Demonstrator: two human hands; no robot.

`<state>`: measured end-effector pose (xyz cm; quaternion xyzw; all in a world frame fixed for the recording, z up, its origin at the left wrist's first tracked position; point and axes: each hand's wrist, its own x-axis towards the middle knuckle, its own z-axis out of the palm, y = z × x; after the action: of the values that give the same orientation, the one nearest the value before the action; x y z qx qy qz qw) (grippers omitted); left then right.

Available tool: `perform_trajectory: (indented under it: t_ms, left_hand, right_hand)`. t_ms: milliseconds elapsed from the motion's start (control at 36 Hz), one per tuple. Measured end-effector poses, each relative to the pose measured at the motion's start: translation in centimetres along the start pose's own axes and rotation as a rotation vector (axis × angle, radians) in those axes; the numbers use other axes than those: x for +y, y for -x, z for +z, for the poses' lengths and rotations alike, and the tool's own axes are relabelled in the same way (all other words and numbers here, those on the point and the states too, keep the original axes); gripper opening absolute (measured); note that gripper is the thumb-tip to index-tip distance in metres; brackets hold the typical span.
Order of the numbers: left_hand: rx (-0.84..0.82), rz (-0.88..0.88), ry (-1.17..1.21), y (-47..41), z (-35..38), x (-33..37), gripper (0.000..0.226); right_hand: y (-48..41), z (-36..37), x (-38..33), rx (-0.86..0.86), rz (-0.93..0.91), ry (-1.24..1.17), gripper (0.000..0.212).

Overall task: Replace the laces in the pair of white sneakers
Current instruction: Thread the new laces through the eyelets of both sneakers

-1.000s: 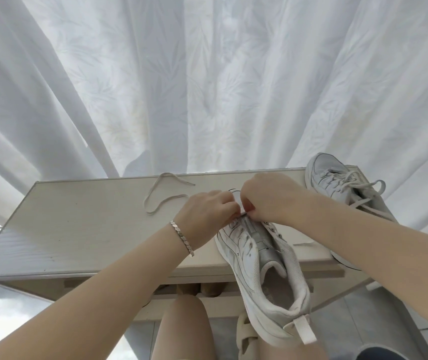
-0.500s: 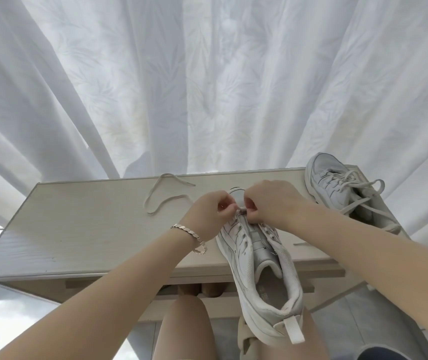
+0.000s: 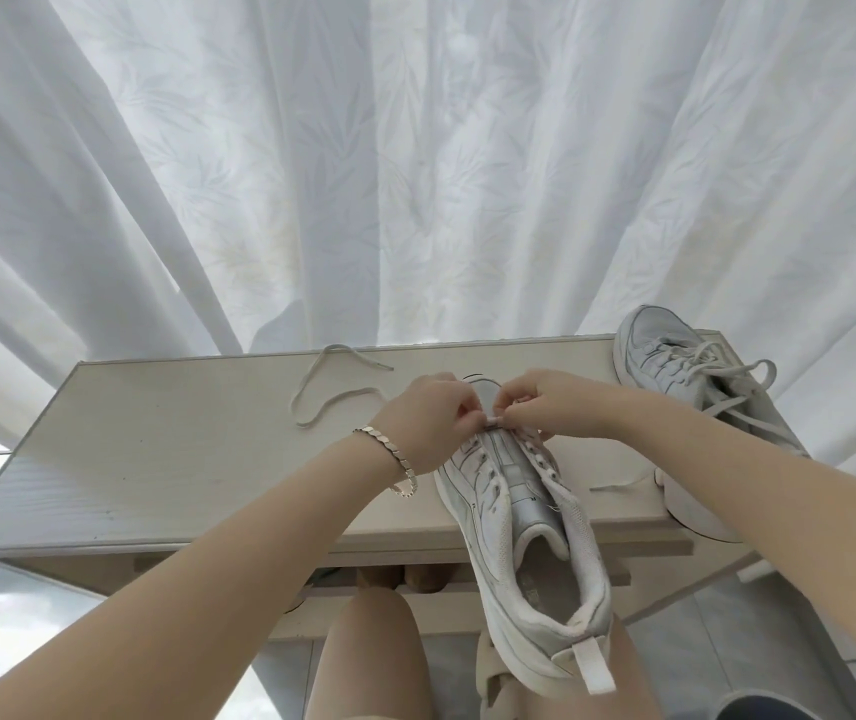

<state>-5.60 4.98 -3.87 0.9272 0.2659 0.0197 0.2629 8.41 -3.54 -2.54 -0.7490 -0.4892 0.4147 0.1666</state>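
A white sneaker [image 3: 519, 517] with bare eyelets lies toe-away across the front edge of the pale wooden table [image 3: 156, 449], its heel over my lap. My left hand [image 3: 428, 423] and my right hand [image 3: 550, 407] meet at the lowest eyelets near the toe, and both pinch a short piece of lace [image 3: 493, 420] between their fingertips. A loose off-white lace [image 3: 332, 387] curls on the table to the left of my hands. The second sneaker [image 3: 685, 387] stands at the table's right end with its lace threaded and the ends loose.
White curtains [image 3: 415, 174] hang right behind the table. A short lace end [image 3: 618, 485] lies on the table between the two shoes. My knees and a sandal show below the table's front edge.
Both hands have shifted slightly toward the sneaker's toe and drawn closer together over the lowest eyelets. The sneaker has tipped a little. The loose lace and the second sneaker have not moved.
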Motion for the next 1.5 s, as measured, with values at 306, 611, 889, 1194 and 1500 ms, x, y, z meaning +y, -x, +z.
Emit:
perform_trajectory:
  t_ms: [306,611,889,1194,1500]
  left_hand:
    - [-0.157,-0.338,0.157,-1.3,-0.9,1.3,0.023]
    - [0.035,-0.461,0.348,-0.4,0.0,1.4,0.037]
    - [-0.029,-0.259,0.304,1.2,-0.6,0.0,0.035]
    - [0.0,-0.229,0.777,5.2,-3.7,-2.2,0.038]
    - [0.108,-0.258,1.398,6.7,-3.6,1.7,0.02]
  right_hand:
    - [-0.5,0.5,-0.6,0.04,0.009,0.003,0.023]
    - [0.7,1.8,0.6,0.282,0.084,-0.394,0.014]
    - [3.1,2.5,0.6,0.274,0.186,-0.124,0.021]
    - [3.2,0.9,0.4,0.564,0.124,0.065,0.01]
    - [7.3,3.4,-5.4,0.383,-0.293,-0.189,0.013]
